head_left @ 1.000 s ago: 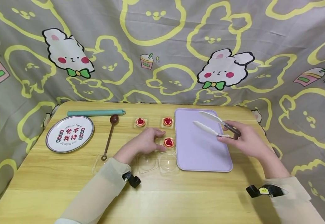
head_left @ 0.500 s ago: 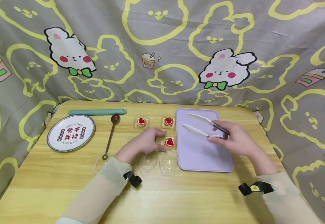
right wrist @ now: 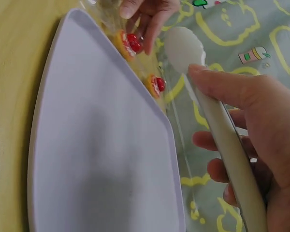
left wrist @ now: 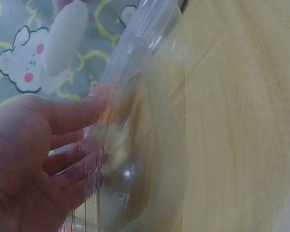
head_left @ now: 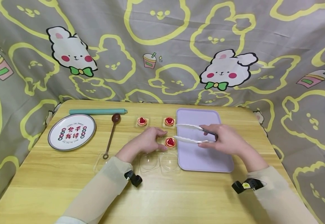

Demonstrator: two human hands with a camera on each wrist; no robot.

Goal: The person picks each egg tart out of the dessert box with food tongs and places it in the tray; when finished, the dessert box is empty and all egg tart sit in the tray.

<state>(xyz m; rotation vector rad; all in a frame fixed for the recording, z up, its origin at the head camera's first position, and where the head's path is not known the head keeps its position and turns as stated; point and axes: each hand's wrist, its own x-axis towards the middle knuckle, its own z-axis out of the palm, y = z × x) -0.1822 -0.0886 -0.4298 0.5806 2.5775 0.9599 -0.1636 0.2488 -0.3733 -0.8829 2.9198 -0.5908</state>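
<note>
My right hand (head_left: 221, 140) grips a pair of tongs (head_left: 191, 140), whose white arms stand spread apart and point left over the tray's left edge. Their tips hang beside a small tart (head_left: 170, 142) with a red topping, in an opened clear plastic box (head_left: 169, 161). My left hand (head_left: 148, 141) holds this box, thumb on the near side and fingers on the far side. In the left wrist view the thumb lies against the clear plastic box (left wrist: 130, 159). The right wrist view shows the tongs (right wrist: 217, 125) above the lilac tray (right wrist: 92, 96).
Two more boxed tarts stand behind, a left one (head_left: 142, 121) and a right one (head_left: 169, 121). The lilac tray (head_left: 204, 160) lies to the right. A round plate (head_left: 72, 144), a brown ladle (head_left: 112, 133) and a teal roll (head_left: 98, 111) lie left. A patterned curtain (head_left: 162, 77) hangs behind the table.
My right hand has moved left across the tray with the tongs, bringing their tips near the front tart. My left hand stays at the box.
</note>
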